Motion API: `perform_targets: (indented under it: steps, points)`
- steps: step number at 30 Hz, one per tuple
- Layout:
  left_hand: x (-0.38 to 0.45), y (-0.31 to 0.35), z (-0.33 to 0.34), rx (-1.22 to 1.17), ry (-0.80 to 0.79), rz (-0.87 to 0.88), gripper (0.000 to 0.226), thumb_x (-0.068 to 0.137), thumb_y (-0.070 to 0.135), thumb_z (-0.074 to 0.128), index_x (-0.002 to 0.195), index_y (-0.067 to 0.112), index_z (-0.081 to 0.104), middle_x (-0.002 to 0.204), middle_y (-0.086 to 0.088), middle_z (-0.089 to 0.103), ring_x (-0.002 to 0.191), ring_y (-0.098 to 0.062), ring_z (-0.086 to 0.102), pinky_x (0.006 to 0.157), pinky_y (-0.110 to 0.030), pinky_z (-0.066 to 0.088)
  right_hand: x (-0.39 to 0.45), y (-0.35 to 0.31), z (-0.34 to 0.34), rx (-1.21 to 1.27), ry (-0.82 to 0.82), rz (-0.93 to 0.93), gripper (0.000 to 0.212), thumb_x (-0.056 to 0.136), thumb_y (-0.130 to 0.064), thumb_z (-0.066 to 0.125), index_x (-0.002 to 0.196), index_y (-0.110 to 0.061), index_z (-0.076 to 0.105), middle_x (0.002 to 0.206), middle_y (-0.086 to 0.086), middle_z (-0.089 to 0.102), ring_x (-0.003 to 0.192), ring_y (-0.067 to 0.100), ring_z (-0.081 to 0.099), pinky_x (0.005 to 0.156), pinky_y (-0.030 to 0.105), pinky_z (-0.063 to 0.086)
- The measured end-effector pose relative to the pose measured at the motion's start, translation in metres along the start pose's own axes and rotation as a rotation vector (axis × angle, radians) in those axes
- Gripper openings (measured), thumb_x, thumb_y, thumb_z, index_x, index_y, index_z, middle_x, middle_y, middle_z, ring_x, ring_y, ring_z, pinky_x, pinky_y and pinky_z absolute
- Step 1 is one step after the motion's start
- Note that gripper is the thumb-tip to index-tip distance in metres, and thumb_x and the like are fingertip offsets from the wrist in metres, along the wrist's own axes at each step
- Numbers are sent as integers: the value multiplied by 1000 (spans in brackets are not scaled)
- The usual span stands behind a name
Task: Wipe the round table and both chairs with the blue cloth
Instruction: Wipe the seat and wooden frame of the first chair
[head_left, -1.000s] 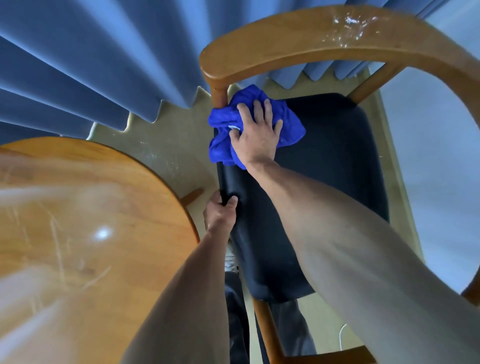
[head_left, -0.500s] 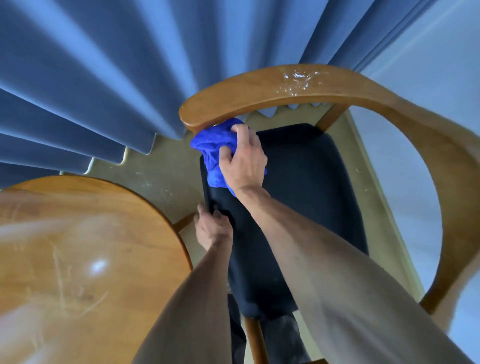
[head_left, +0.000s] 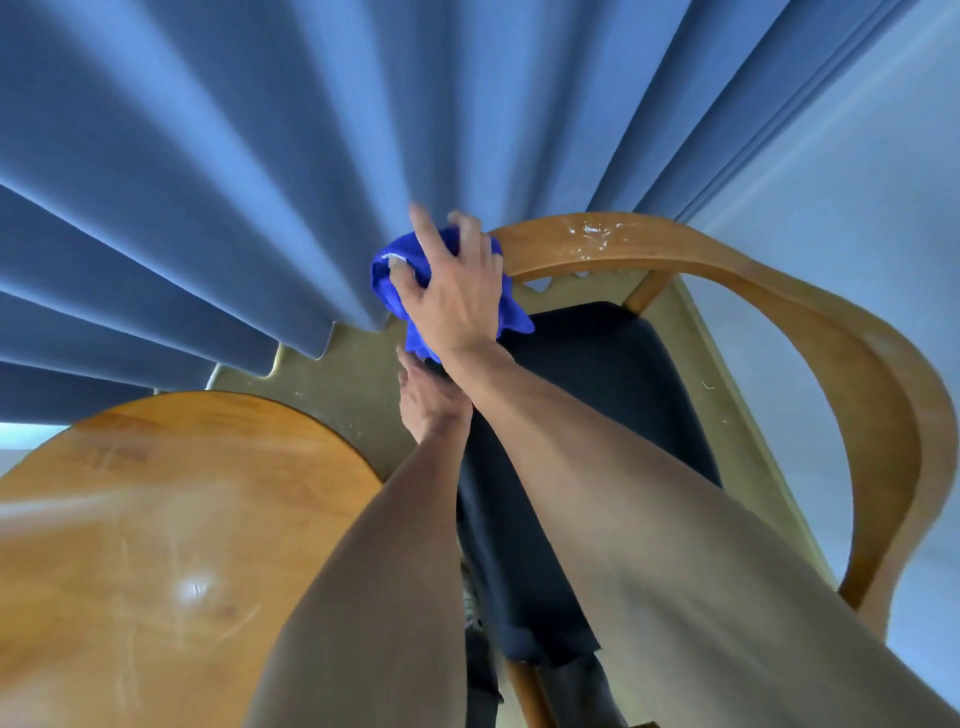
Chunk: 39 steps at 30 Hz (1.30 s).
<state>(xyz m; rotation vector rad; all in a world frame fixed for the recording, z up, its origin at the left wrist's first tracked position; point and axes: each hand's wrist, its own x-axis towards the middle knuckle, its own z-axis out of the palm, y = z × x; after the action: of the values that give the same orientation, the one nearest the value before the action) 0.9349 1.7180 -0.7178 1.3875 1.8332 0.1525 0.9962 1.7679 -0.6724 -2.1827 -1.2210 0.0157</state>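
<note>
The right hand (head_left: 457, 296) clutches the bunched bright blue microfibre cloth (head_left: 397, 280) and presses it over the near end of the curved, glossy wooden armrest rail of the chair (head_left: 701, 260), fingers spread and curled over the wad, so the cloth wraps the rail end and can likely rub its top and edge at once. Just below that wrist, the left hand (head_left: 431, 400) sits at the edge of the chair's dark padded seat (head_left: 597, 395), probably steadying the chair against the wiping push; whether its fingers grip the seat edge cannot be told, since the right forearm covers them. Farther along the rail from the right hand, pale specks or glare (head_left: 597, 234) mark the wood, likely the next stretch to wipe. Beside the left forearm lies the round, polished wooden worktop (head_left: 171, 519). Pleated blue curtains (head_left: 234, 182) hang just beyond the cloth.
</note>
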Motion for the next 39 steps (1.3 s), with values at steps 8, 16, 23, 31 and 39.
perform_targets:
  steps: [8,16,23,31,39]
  points:
    - [10,-7,-5,126,219,286,79,93,30,53,156,17,7,148,-13,31,122,-34,49,82,-40,47,12,24,18,-308,-29,-23,34,84,-40,55,115,-32,68,120,1,59,110,30,51,91,43,31]
    - [30,38,-11,329,411,457,81,78,13,56,152,9,23,159,-14,25,146,-30,24,112,-43,22,54,55,0,-293,-62,156,29,88,-34,58,115,-31,68,116,4,59,110,31,49,95,44,34]
    - [25,92,25,476,338,568,82,83,35,60,151,9,22,149,-6,40,145,-28,24,115,-48,13,75,85,-13,-275,-93,139,26,91,-35,54,111,-30,69,109,4,59,104,29,48,93,44,34]
    - [12,125,64,438,348,420,94,75,14,64,154,13,15,159,-16,22,150,-33,12,118,-49,13,101,139,-39,-255,-94,213,25,91,-35,53,109,-28,69,112,5,58,105,31,47,92,44,32]
    - [-16,155,109,486,311,426,83,73,3,60,149,21,31,163,-18,4,150,-35,1,118,-50,8,110,214,-88,-291,-30,371,24,92,-34,53,105,-25,70,113,5,58,104,30,48,91,43,31]
